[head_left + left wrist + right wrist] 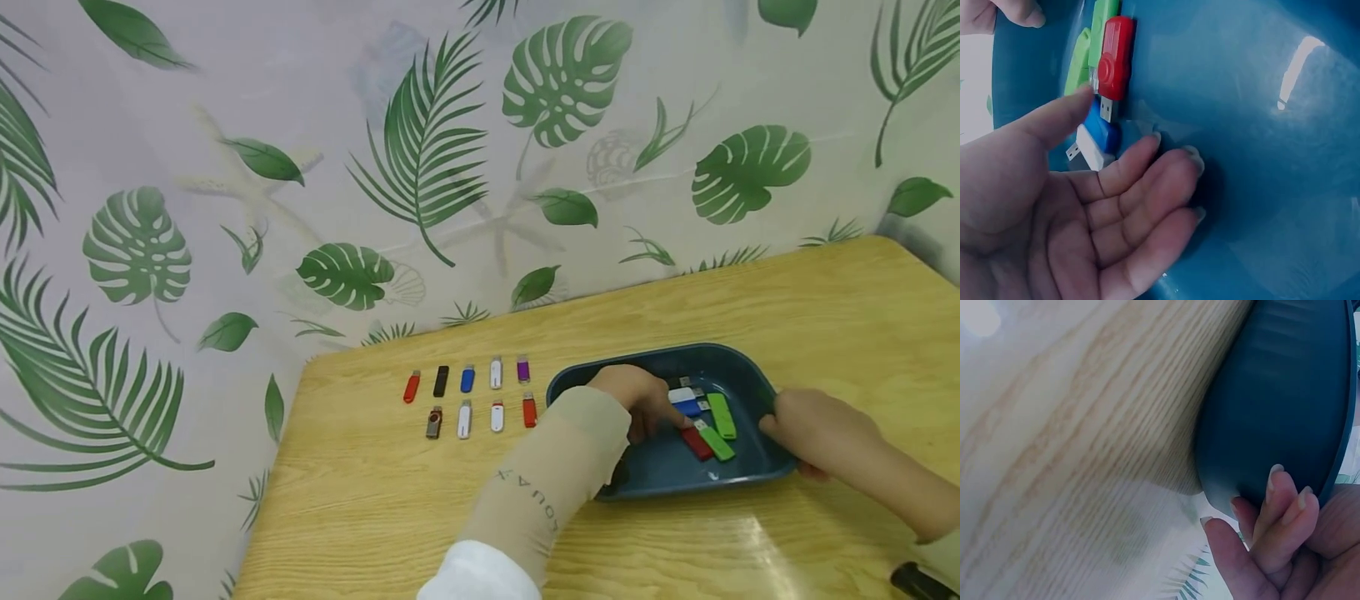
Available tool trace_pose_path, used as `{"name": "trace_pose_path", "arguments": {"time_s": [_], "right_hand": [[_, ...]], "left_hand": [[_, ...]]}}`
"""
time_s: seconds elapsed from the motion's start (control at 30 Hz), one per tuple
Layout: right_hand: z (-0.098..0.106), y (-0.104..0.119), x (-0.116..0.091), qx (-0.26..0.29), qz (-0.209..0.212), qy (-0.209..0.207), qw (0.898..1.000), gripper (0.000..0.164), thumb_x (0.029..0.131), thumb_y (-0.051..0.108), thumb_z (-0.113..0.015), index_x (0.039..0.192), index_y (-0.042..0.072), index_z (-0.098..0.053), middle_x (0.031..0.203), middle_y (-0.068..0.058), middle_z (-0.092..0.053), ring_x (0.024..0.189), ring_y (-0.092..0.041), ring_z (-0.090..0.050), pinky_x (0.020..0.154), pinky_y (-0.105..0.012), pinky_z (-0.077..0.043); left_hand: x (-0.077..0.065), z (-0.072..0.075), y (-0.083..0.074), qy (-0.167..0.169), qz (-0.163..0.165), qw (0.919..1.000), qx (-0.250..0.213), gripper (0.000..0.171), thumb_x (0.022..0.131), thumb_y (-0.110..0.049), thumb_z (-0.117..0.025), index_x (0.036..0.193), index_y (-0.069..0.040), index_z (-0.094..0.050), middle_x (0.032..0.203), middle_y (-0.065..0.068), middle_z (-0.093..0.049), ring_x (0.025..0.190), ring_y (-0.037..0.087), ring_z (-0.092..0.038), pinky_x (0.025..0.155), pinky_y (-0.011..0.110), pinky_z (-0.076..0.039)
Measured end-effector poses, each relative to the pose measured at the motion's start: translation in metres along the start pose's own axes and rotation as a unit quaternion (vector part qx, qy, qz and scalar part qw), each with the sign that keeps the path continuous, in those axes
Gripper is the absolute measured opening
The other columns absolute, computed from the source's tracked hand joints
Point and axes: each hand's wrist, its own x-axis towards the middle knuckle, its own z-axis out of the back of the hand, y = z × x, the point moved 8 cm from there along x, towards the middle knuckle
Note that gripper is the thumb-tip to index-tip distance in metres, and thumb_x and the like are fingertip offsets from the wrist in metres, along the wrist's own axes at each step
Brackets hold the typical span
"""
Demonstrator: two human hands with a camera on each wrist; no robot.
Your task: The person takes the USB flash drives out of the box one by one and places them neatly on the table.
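Note:
A dark blue plastic tray (660,479) stands on the table. My left hand (637,398) reaches into it, palm showing in the left wrist view, fingers loosely bent over the bare floor with nothing held. Beside the thumb lie a red USB stick (1117,53), a blue one (1105,131), a white one (1092,149) and two green ones (722,415). A black stick (678,382) lies toward the tray's back. At the tray's right end my right hand (825,429) grips the rim, thumb inside and fingers against the outer wall.
Left of the tray, two rows of USB sticks lie on the wooden table (360,500), among them a purple one (522,369) and a black one (441,381). A leaf-patterned cloth (300,208) hangs behind. A black object (918,581) sits at the lower right corner.

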Motion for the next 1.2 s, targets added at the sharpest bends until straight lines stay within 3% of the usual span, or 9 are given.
{"name": "trace_pose_path", "arguments": {"time_s": [0.27, 0.4, 0.53, 0.63, 0.8, 0.93, 1.07, 1.2], "right_hand": [[0.001, 0.004, 0.002, -0.003, 0.008, -0.014, 1.000, 0.033, 0.092, 0.012, -0.044, 0.060, 0.006, -0.050, 0.042, -0.001, -0.050, 0.035, -0.014, -0.049, 0.041, -0.030, -0.037], [-0.001, 0.005, 0.003, -0.004, 0.008, -0.014, 1.000, 0.033, 0.092, 0.012, -0.044, 0.060, 0.006, -0.050, 0.042, -0.001, -0.050, 0.036, -0.014, -0.049, 0.041, -0.031, -0.037], [-0.001, 0.005, 0.003, -0.006, 0.005, -0.011, 1.000, 0.034, 0.092, 0.012, -0.044, 0.060, 0.006, -0.050, 0.041, 0.000, -0.050, 0.036, -0.014, -0.050, 0.042, -0.031, -0.038], [-0.001, 0.005, 0.003, -0.006, 0.004, -0.008, 1.000, 0.035, 0.093, 0.012, -0.043, 0.060, 0.006, -0.051, 0.041, 0.000, -0.051, 0.037, -0.015, -0.050, 0.042, -0.031, -0.038], [-0.002, 0.004, 0.003, -0.006, 0.000, -0.003, 1.000, 0.036, 0.093, 0.012, -0.043, 0.059, 0.006, -0.051, 0.041, -0.001, -0.051, 0.037, -0.015, -0.050, 0.042, -0.032, -0.038], [-0.003, 0.004, 0.003, -0.004, 0.004, -0.004, 1.000, 0.036, 0.093, 0.012, -0.043, 0.059, 0.006, -0.051, 0.041, -0.001, -0.051, 0.037, -0.015, -0.050, 0.042, -0.031, -0.037], [-0.002, 0.004, 0.003, -0.003, 0.003, -0.004, 1.000, 0.035, 0.093, 0.012, -0.043, 0.060, 0.006, -0.051, 0.042, -0.001, -0.051, 0.037, -0.015, -0.050, 0.042, -0.032, -0.038], [-0.001, 0.002, 0.004, -0.005, -0.008, 0.001, 1.000, 0.034, 0.094, 0.013, -0.043, 0.062, 0.006, -0.051, 0.044, -0.002, -0.052, 0.038, -0.015, -0.051, 0.043, -0.032, -0.039]], "left_hand": [[-0.003, 0.001, 0.002, -0.053, 0.034, 0.9956, 0.069, 0.052, 0.083, -0.065, -0.055, 0.088, -0.015, -0.069, 0.076, -0.002, -0.068, 0.065, 0.010, -0.063, 0.068, 0.023, -0.047], [-0.004, 0.001, 0.007, -0.062, 0.022, 0.9958, 0.064, 0.047, 0.078, -0.061, -0.063, 0.083, -0.015, -0.068, 0.070, -0.001, -0.067, 0.064, 0.011, -0.060, 0.069, 0.024, -0.046], [-0.004, 0.001, 0.009, -0.055, -0.005, 0.9976, 0.040, 0.039, 0.076, -0.054, -0.070, 0.084, -0.016, -0.065, 0.066, -0.001, -0.065, 0.059, 0.011, -0.058, 0.068, 0.024, -0.046], [-0.005, -0.001, 0.007, -0.042, -0.009, 0.9983, 0.040, 0.042, 0.079, -0.056, -0.066, 0.087, -0.016, -0.065, 0.071, -0.001, -0.067, 0.060, 0.011, -0.061, 0.067, 0.024, -0.047], [-0.012, -0.005, -0.003, -0.034, 0.020, 0.9898, 0.137, 0.054, 0.077, -0.067, -0.060, 0.090, -0.016, -0.069, 0.085, -0.007, -0.067, 0.081, 0.007, -0.058, 0.074, 0.023, -0.047], [-0.017, -0.005, -0.006, -0.040, 0.012, 0.9835, 0.176, 0.040, 0.075, -0.058, -0.070, 0.091, -0.021, -0.066, 0.085, -0.010, -0.066, 0.085, 0.006, -0.055, 0.078, 0.023, -0.046], [-0.016, -0.005, -0.003, -0.027, -0.004, 0.9875, 0.155, 0.025, 0.079, -0.042, -0.074, 0.089, -0.021, -0.066, 0.083, -0.009, -0.067, 0.081, 0.007, -0.057, 0.074, 0.023, -0.046], [-0.014, -0.003, 0.001, -0.028, -0.016, 0.9875, 0.154, 0.019, 0.082, -0.036, -0.071, 0.091, -0.021, -0.063, 0.083, -0.008, -0.067, 0.079, 0.007, -0.058, 0.071, 0.023, -0.048]]}}
